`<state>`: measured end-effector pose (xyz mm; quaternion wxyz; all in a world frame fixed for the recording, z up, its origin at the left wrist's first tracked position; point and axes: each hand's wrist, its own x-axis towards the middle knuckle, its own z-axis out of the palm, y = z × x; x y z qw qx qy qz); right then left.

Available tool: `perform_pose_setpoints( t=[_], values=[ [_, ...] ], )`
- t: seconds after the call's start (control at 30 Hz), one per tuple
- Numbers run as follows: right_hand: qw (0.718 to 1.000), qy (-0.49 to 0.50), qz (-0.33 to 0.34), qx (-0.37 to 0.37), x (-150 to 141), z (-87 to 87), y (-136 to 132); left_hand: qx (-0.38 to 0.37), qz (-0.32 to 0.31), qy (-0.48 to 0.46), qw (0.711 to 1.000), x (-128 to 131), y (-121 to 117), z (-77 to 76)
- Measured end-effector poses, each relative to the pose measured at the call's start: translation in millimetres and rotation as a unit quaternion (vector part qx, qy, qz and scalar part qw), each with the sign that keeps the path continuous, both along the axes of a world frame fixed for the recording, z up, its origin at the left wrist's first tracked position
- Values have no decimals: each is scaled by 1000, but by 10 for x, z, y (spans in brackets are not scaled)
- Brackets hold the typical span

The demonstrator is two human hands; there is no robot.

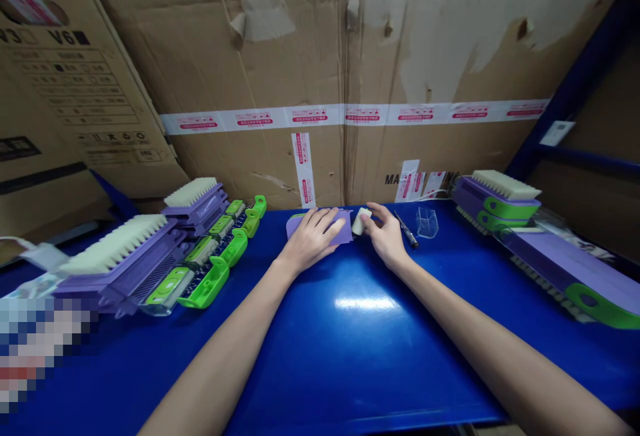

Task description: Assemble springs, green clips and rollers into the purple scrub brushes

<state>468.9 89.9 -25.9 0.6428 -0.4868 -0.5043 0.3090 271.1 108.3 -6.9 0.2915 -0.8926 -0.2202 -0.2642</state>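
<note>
A purple plastic brush part with a bit of green at its left end lies flat on the blue table. My left hand spans it from above, fingers over the top toward the far edge and thumb by the near edge. Just to its right, my right hand pinches a small white block between thumb and fingers, tilted close to the part's right end. A dark slim pen-like tool lies beside my right hand, with a clear plastic cover farther right.
On the left stand purple brushes with white bristles and a row of green clips and green-topped modules. At right are stacked purple-green brushes and a longer one. Cardboard walls the back of the blue table.
</note>
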Motion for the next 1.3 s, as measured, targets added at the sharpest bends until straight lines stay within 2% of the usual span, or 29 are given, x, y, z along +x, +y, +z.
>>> perform_pose_setpoints(
  t=[0.17, 0.3, 0.43, 0.6, 0.77, 1.03, 1.2, 1.3],
  values=[
    [999, -8, 42, 6, -35, 20, -22, -2, -10, -7, 1000, 22, -4, -25],
    [995, -19, 97, -26, -22, 40, -39, 1, -9, -15, 1000, 17, -2, -30],
    [991, -49, 117, -42, 19, 35, -32, -11, -9, -10, 1000, 6, 5, -30],
    [988, -96, 116, -24, 31, -12, 18, -9, -15, -11, 1000, -3, 18, -48],
    [984, -153, 88, 4, 27, -23, 56, -12, -19, -52, 998, -8, 24, -57],
    [977, -194, 62, 63, -33, 9, -38, -18, -18, -75, 997, -7, 30, -48],
    [971, -226, 59, 41, -50, 32, -92, -13, -11, -58, 998, -5, 42, -91],
    [976, -200, 82, 30, -35, 71, -120, -8, -12, -59, 998, -12, 39, -102]
  ],
)
